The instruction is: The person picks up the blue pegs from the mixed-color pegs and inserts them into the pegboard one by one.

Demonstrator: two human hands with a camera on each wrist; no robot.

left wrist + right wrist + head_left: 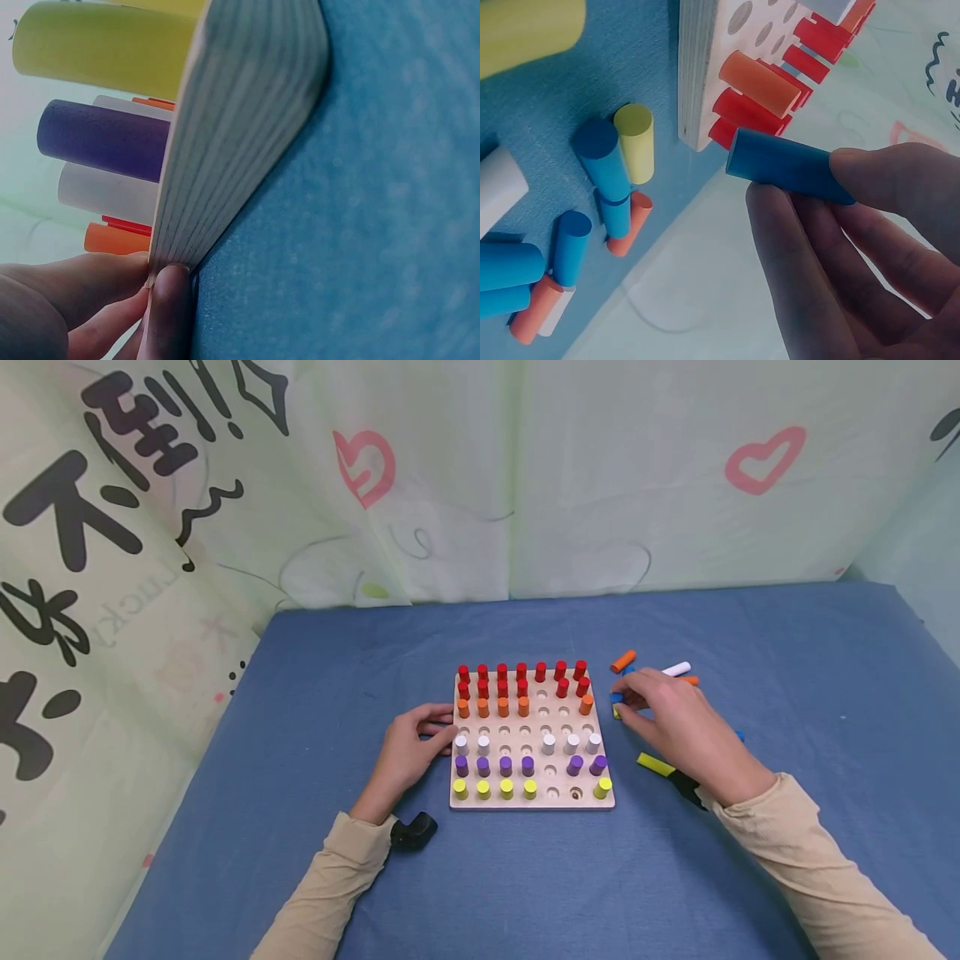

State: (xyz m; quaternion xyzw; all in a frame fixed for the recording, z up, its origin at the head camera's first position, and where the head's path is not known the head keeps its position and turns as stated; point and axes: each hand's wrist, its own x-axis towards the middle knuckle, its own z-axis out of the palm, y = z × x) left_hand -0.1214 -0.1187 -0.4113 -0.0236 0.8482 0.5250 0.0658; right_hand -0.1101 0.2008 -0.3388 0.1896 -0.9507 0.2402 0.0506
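A pale wooden pegboard [504,731] lies on the blue cloth, with rows of red, orange, white, purple and yellow pegs standing in its holes. My left hand [411,747] rests at the board's left side. In the left wrist view its fingertips [169,304] touch the board's edge. To the right of the board, my right hand [671,718] pinches a blue peg [787,166] between thumb and fingers. The right wrist view shows this peg raised off the cloth, with loose pegs beyond it.
Loose pegs lie right of the board: an orange peg [623,661], a white peg [677,668], a yellow peg [655,765] and several blue ones [571,244]. The right hand partly hides this group in the head view. A printed curtain [600,527] hangs behind the table.
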